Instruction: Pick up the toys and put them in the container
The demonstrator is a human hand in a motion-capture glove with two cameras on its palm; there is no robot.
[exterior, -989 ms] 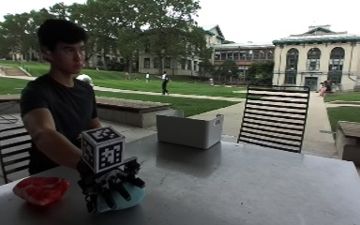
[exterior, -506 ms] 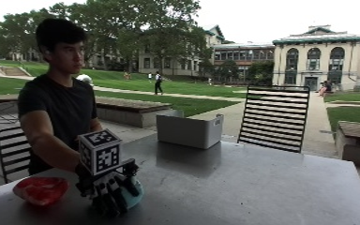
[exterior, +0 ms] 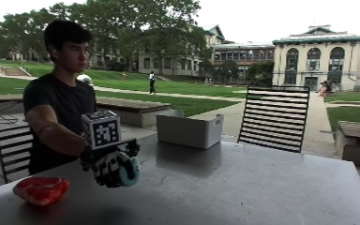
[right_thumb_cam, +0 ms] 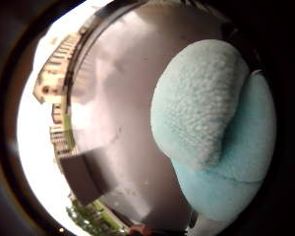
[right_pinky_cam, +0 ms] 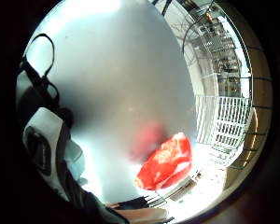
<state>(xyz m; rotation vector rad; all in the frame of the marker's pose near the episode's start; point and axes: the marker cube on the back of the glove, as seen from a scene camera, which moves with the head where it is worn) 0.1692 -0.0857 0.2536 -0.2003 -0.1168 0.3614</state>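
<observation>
Gripping fuzzy teal plush toy [exterior: 129, 171], hand [exterior: 111, 166] raised.

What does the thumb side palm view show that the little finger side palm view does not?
Only the thumb side view shows the blue plush toy, close to the palm, and the grey container standing farther off on the table. Only the little finger side view shows the red toy lying on the table, with a chair beyond the table's edge. Both views share the grey table.
</observation>
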